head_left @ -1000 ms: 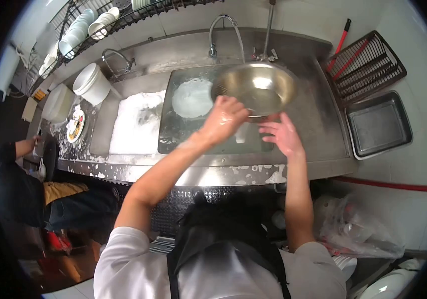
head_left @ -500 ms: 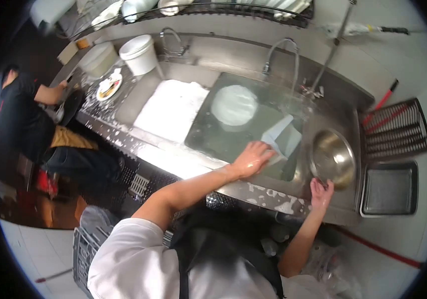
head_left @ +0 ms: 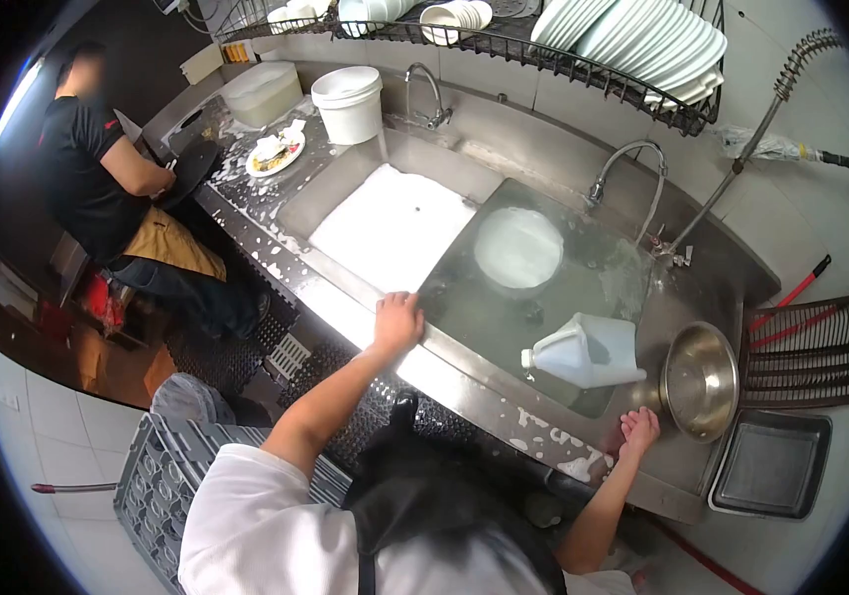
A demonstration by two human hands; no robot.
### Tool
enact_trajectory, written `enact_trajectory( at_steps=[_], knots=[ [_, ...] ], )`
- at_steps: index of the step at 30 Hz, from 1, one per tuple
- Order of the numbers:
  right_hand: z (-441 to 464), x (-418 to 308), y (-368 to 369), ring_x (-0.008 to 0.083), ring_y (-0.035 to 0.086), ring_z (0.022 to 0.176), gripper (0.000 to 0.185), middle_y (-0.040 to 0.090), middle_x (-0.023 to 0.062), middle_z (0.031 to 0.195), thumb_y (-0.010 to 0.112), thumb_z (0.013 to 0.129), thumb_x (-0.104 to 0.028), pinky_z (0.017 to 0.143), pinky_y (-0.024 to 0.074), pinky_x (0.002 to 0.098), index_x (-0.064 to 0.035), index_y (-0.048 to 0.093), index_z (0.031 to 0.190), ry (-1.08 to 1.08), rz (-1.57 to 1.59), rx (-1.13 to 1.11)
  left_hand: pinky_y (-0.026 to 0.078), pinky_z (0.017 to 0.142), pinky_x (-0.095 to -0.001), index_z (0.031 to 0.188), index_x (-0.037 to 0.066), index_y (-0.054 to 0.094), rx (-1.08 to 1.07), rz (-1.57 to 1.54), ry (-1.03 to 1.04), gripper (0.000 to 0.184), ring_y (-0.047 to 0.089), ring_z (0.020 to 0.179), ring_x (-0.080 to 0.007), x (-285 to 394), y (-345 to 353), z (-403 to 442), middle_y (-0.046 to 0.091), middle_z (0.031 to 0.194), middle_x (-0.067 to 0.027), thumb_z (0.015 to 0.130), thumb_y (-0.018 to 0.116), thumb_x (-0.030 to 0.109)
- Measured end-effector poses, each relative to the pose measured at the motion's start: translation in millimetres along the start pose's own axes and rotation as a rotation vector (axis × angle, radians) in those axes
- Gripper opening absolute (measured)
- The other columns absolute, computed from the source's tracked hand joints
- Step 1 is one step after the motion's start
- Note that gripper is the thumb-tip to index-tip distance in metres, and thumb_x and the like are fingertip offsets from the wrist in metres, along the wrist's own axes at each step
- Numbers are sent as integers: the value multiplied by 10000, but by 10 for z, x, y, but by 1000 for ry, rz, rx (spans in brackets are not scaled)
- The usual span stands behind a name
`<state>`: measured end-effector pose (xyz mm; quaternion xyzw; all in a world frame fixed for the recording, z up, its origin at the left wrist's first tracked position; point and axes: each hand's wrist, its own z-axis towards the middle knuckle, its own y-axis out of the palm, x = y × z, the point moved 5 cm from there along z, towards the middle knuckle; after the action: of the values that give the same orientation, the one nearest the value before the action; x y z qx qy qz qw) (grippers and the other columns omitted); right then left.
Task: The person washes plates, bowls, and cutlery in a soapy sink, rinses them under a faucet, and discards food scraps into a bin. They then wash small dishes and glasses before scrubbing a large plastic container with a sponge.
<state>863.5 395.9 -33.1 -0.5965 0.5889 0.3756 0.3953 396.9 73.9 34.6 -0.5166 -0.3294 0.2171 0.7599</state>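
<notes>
My left hand point(head_left: 399, 322) rests on the front rim of the steel sink point(head_left: 365, 295), its fingers laid over the edge and nothing held. A translucent plastic jug point(head_left: 583, 352) lies on its side in the cloudy water of the right basin, apart from both hands. A round white thing point(head_left: 518, 248), perhaps a bowl or lid, sits in the same water. My right hand point(head_left: 639, 431) hovers over the right end of the counter with fingers loosely curled in and nothing visible in them. Close beside it stands a steel bowl point(head_left: 702, 382).
White foam point(head_left: 390, 228) fills the left basin. Past it stand a white bucket point(head_left: 348, 104) and a plate with scraps point(head_left: 276, 154). Faucets point(head_left: 627, 169) line the back; plates point(head_left: 642, 45) fill an overhead rack. A black tray point(head_left: 771, 464) is at right. Another person point(head_left: 112, 169) stands at left.
My left hand has let go of the jug and moved left to the sink rim. The jug now lies in the water. My right hand's fingers have curled in. The view has shifted.
</notes>
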Motion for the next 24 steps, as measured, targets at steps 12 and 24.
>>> enact_trajectory(
  at_steps=[12, 24],
  knots=[
    [-38, -6, 30, 137, 573, 510, 141, 597, 67, 702, 520, 911, -147, 417, 424, 224, -40, 569, 989, -153, -37, 85, 351, 941, -443, 1158, 54, 564, -113, 45, -57, 388, 480, 1106, -298, 22, -12, 41, 568, 1136, -147, 816, 530, 235],
    [-49, -24, 32, 136, 565, 500, 139, 587, 65, 684, 515, 910, -118, 409, 419, 231, -19, 579, 983, -141, -3, 106, 349, 934, -450, 1086, 46, 597, -130, 64, -57, 343, 486, 1101, -294, 63, -35, 50, 575, 1126, -141, 810, 532, 240]
  ],
)
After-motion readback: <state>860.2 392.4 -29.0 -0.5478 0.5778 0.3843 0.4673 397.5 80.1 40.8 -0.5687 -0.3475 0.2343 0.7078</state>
